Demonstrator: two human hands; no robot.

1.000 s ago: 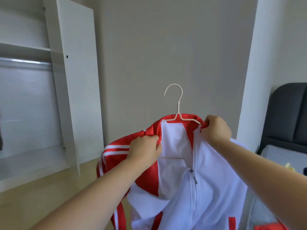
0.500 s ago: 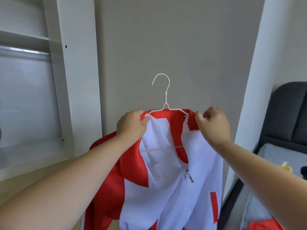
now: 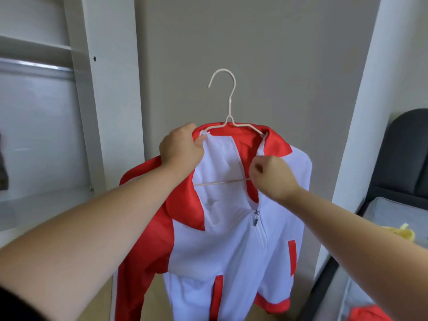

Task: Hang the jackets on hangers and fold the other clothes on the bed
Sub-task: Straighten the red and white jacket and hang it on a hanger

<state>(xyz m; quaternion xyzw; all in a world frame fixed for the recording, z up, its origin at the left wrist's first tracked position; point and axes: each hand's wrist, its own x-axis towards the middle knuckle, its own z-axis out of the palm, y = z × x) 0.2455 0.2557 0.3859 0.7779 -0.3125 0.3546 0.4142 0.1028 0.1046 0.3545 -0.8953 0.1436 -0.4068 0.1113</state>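
A plain grey wall [image 3: 254, 54] fills the background, with an open white wardrobe [image 3: 111, 89] and its metal rail [image 3: 34, 66] at the left. In front of the wall, the red and white jacket [image 3: 231, 246] hangs in the air on a thin pale hanger [image 3: 229, 105]. A second ago the cloth was bunched and its left shoulder hung low. Now the right shoulder sits over the hanger's arm and the front hangs flat, with the zip closed only in the lower part. The left hand [image 3: 180, 147] grips the collar at the hanger's left end, fingers curled round the cloth. The right hand [image 3: 271, 174] has come down from the collar and pinches the front edge beside the zip, close to the hanger's lower bar; I cannot tell whether it holds the bar too. I judge the jacket is nearly seated, but the left shoulder looks not fully settled. The rail is well apart to the left, and nothing seems to block the way there. At the right are a bed [image 3: 393, 216] with a yellow item [image 3: 404, 232] and another red garment [image 3: 368, 313], not yet handled.
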